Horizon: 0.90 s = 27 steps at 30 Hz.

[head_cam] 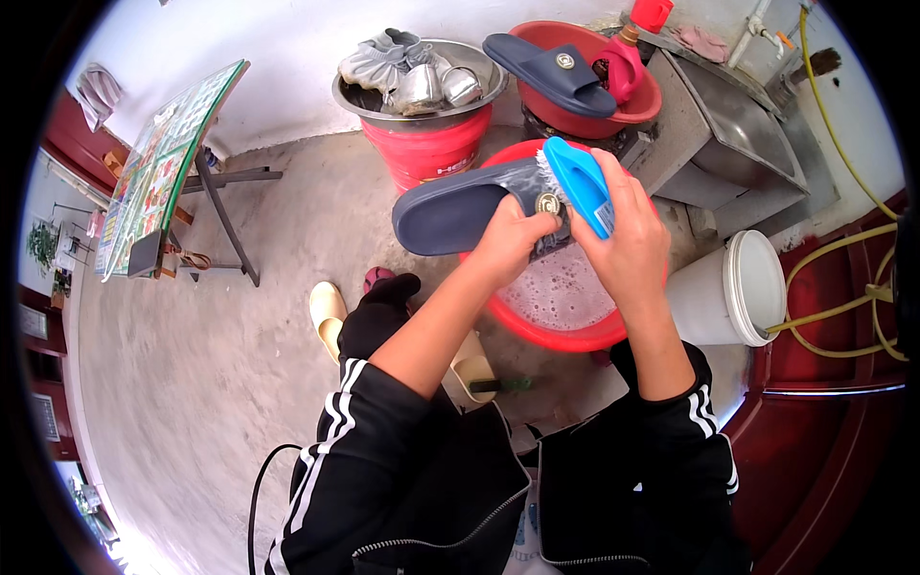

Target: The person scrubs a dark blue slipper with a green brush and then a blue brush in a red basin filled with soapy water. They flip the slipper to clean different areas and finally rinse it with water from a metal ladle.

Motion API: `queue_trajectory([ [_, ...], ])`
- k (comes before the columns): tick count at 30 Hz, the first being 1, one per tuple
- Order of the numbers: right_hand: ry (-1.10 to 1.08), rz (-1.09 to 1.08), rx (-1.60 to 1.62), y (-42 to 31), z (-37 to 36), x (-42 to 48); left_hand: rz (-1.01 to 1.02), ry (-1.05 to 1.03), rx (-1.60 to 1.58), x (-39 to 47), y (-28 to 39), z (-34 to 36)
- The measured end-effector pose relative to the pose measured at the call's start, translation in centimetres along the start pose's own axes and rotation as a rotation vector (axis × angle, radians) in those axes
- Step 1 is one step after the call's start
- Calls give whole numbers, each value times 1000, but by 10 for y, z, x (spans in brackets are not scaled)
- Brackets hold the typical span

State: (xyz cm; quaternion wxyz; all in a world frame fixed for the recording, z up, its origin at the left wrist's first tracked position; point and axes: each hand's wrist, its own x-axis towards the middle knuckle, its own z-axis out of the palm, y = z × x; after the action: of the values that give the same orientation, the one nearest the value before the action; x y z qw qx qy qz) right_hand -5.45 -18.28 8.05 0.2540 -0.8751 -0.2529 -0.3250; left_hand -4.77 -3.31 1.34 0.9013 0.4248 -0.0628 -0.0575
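My left hand (514, 241) grips a dark blue slide sandal (449, 212) by its strap, with the thumb near the round emblem. A blue scrub brush (581, 180) is held in my right hand (624, 230), its white bristles against the sandal's wet strap, where some suds show. Both hands are above a red plastic basin (557, 341) of foamy water (560, 287). The matching slide sandal (550, 75) lies across another reddish basin (647, 108) beyond, beside a pink bottle (622, 68).
Gray shoes (381, 61) and metal vessels sit in a steel bowl (348, 100) on a red bucket (431, 147). A white bucket (733, 287) and yellow hose (834, 323) are at right, below a sink (751, 115). Cream slippers (327, 313) and a glass-topped table (162, 158) stand left.
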Motion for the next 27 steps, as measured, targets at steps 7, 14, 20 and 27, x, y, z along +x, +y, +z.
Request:
queue_trajectory([
  [7,23,-14,50,1,-3,-34,-83,-62,-356,3,12,1],
  [14,-18,11,-22,2,3,-1,-105,51,-175,-5,14,22],
  [20,16,5,24,1,-1,-32,-119,86,-215,2,14,9],
  [27,51,2,22,4,10,-16,-58,131,-192,1,17,20],
])
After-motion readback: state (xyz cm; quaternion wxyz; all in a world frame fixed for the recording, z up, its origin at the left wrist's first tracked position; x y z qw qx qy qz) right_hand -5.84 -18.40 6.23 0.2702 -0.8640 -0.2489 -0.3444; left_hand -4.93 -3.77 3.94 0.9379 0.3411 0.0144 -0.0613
